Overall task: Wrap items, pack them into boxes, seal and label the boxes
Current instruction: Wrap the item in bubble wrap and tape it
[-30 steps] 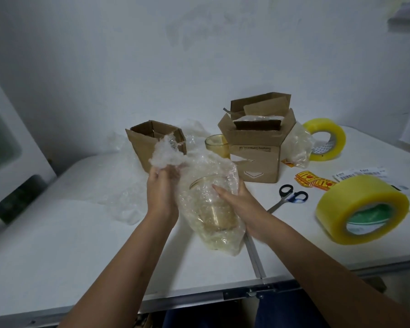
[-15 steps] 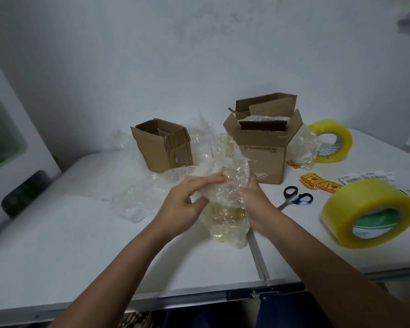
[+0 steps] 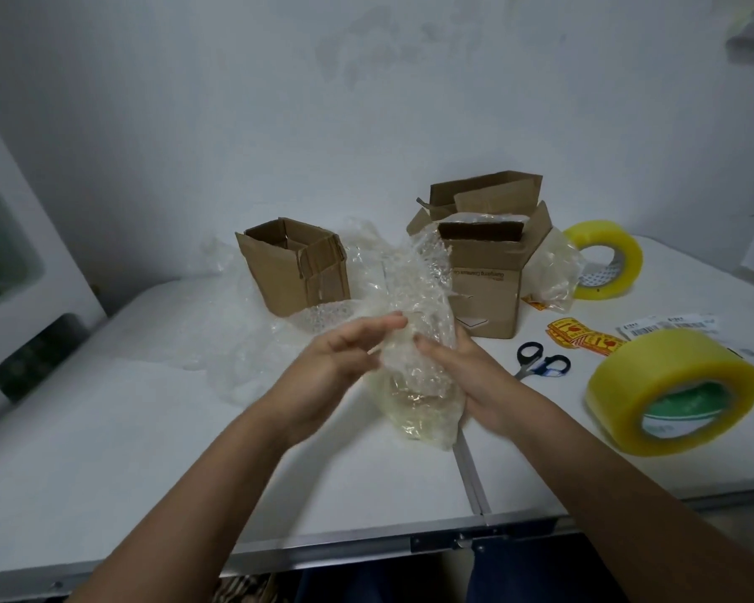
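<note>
Bubble wrap (image 3: 414,324) swaddles a glass item (image 3: 414,398), held upright just above the desk (image 3: 149,450), near its front edge and beside the seam between the two desk panels. The right hand (image 3: 462,376) cups the bundle from the side, its grip curled round the wrap; the left hand (image 3: 345,359) has its fingers nearly straight, laid against the film at the upper part, pressing rather than clasping. I judge the wrapping step is in hand and not finished: the top of the film flares loose and nothing tapes it. The likely trouble is the wrap springing open once the left hand lets go, or the slick bundle slipping through a one-sided hold and striking the desk, since glass under thin film is poorly cushioned at its base. The front edge lies close below the wrists, so a drop toward the person could go off the desk. Behind, the small open box (image 3: 294,265) and the larger box (image 3: 484,272) stand well apart from the hands, with loose film heaped between. To the right, scissors (image 3: 540,363) and the near tape roll (image 3: 671,389) sit within reach; the left half of the desk offers the most open room.
</note>
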A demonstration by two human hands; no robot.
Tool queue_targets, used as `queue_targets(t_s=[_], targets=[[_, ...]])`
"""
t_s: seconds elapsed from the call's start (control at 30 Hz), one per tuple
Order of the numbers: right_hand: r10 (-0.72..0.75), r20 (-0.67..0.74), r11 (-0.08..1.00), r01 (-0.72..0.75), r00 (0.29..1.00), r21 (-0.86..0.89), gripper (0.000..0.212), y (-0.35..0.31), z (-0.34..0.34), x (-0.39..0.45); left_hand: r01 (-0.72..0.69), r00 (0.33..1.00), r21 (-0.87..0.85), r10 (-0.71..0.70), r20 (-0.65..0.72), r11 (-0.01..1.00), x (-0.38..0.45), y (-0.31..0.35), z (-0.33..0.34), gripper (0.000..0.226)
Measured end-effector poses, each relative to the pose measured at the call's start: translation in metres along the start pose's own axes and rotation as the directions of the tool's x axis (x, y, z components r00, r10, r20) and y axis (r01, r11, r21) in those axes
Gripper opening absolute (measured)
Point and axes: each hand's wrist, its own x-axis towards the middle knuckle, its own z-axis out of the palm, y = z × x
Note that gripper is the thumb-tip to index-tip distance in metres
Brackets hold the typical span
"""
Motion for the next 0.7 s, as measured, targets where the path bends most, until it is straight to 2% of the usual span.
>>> queue_targets(t_s=[0.03, 0.1, 0.17, 0.23, 0.3, 0.37, 0.43, 0.47, 0.57, 0.63, 0.7], targets=[[-0.006, 0.006, 1.000, 0.006, 1.000, -0.007, 0.061, -0.001, 0.000, -0.002, -0.013, 0.998, -0.033, 0.010, -0.064, 0.999, 0.002, 0.004, -0.005, 0.045], [-0.017, 0.044, 0.999, 0.019, 0.999, -0.051, 0.061, -0.005, 0.001, -0.004, -0.035, 0.973, 0.077, 0.052, -0.227, 0.996, 0.010, 0.010, -0.017, 0.031], [-0.037, 0.114, 0.992, 0.050, 0.993, -0.112, 0.065, -0.012, 0.004, -0.007, -0.004, 0.950, 0.158, 0.053, -0.307, 0.988, 0.022, 0.018, -0.027, 0.043], [-0.036, 0.185, 0.978, 0.073, 0.982, -0.197, 0.075, -0.017, 0.006, -0.006, 0.055, 0.967, 0.128, -0.020, -0.254, 0.990, 0.037, 0.026, -0.032, 0.067], [-0.005, 0.229, 0.958, 0.071, 0.973, -0.278, 0.086, -0.021, 0.008, -0.007, 0.101, 0.980, 0.050, -0.091, -0.177, 0.994, 0.048, 0.031, -0.031, 0.081], [0.020, 0.257, 0.949, 0.063, 0.966, -0.310, 0.088, -0.022, 0.008, -0.010, 0.077, 0.974, -0.112, -0.098, -0.205, 0.991, 0.057, 0.034, -0.029, 0.074], [0.022, 0.243, 0.946, 0.058, 0.970, -0.318, 0.085, -0.020, 0.004, -0.014, -0.001, 0.960, -0.156, -0.043, -0.276, 0.988, 0.056, 0.034, -0.026, 0.047], [0.018, 0.226, 0.957, 0.049, 0.974, -0.286, 0.079, -0.019, 0.001, -0.014, -0.035, 0.955, -0.132, -0.006, -0.295, 0.991, 0.052, 0.033, -0.023, 0.038], [0.020, 0.135, 0.990, 0.000, 0.991, -0.143, 0.056, -0.019, -0.007, -0.013, -0.117, 0.948, -0.075, 0.089, -0.305, 0.990, 0.036, 0.024, -0.011, 0.031], [-0.006, 0.065, 0.992, 0.014, 0.998, -0.125, 0.041, -0.020, -0.009, -0.010, -0.163, 0.950, 0.071, 0.176, -0.258, 0.984, 0.024, 0.012, -0.002, 0.026], [-0.002, 0.033, 0.991, 0.007, 0.999, -0.137, 0.046, -0.017, -0.010, -0.007, -0.189, 0.953, 0.257, 0.240, -0.186, 0.948, 0.012, -0.005, 0.004, 0.027]])
